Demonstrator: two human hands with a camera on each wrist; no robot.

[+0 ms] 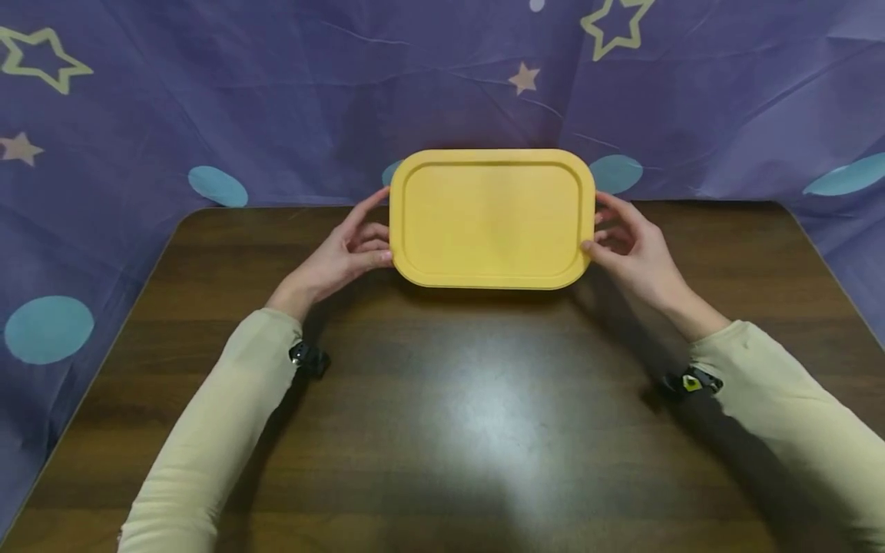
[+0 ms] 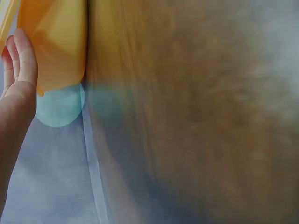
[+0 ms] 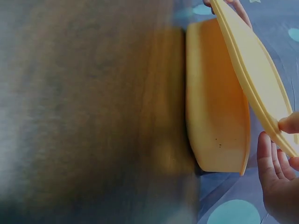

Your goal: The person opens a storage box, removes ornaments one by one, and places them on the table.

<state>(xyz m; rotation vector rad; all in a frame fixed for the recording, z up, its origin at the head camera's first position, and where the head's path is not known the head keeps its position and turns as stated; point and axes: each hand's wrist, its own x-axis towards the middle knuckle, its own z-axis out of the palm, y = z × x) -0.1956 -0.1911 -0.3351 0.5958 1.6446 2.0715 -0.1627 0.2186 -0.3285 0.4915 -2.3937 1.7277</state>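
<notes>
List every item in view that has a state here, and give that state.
Lid: tilted, held in both hands, apart from the box rim at its right end
Box: upright on the table, not closed; contents hidden
Left hand: gripping the lid's left end
Right hand: gripping the lid's right end
Backdrop cloth: hanging, wrinkled

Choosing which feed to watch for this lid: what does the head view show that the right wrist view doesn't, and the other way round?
Only the head view: the full outline of the yellow lid, both pale sleeves and the dark wrist devices.

Only the right wrist view: the side wall of the yellow container, its dark specks, and a gap between lid and container near the right hand.

Both: the lid, parts of the left hand and right hand, the brown table and the spotted cloth.
</notes>
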